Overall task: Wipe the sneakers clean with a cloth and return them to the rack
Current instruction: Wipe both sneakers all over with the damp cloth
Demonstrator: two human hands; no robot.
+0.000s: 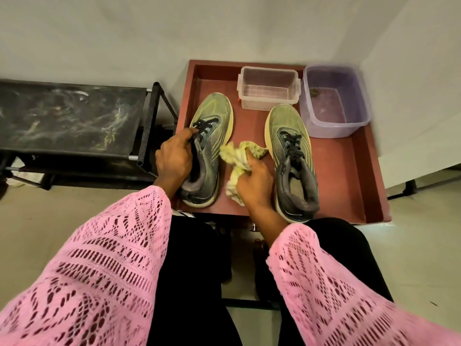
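red tray (pixel 369 171), two sneakers (pixel 289 136), one cloth (pixel 239 158)

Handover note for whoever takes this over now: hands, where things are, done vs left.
Left hand grips the left sneaker at its collar and laces, on the red tray.
Right hand holds the crumpled cloth between the two shoes, by the left sneaker's side.
Right sneaker sits untouched on the tray.
Black rack stands left of the tray; top shelf holds no shoes.
Done: cannot tell how much is wiped.
Left: finish wiping, return both sneakers to the rack.
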